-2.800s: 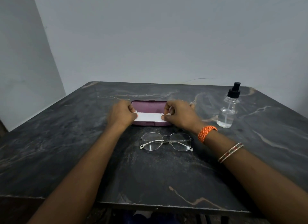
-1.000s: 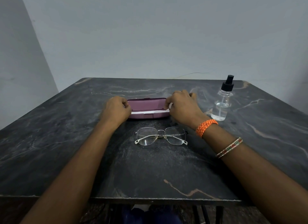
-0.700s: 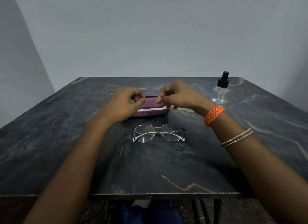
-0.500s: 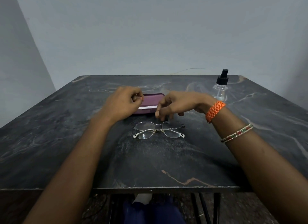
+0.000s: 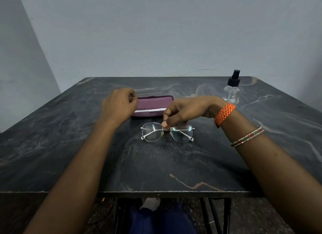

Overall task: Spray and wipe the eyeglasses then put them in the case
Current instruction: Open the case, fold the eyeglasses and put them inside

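Head view, looking down over both forearms. Right hand [image 5: 184, 111] reaches in from the right and pinches the bridge of the eyeglasses [image 5: 167, 132] between thumb and fingertips. Left hand [image 5: 119, 104] hovers with its fingers curled beside the left end of the case [image 5: 153, 105]; whether it holds anything cannot be told. Eyeglasses lie folded, lenses facing the viewer, on the dark marbled bench [image 5: 156, 164], just in front of the case. The purple case sits nearly closed, with a white strip [image 5: 149, 110] showing along its front seam. A clear spray bottle [image 5: 231, 89] with a black nozzle stands upright near the far right corner, well apart from the eyeglasses. The right wrist bears an orange woven band [image 5: 224, 114] and, farther up the forearm, a beaded bracelet [image 5: 247, 137].
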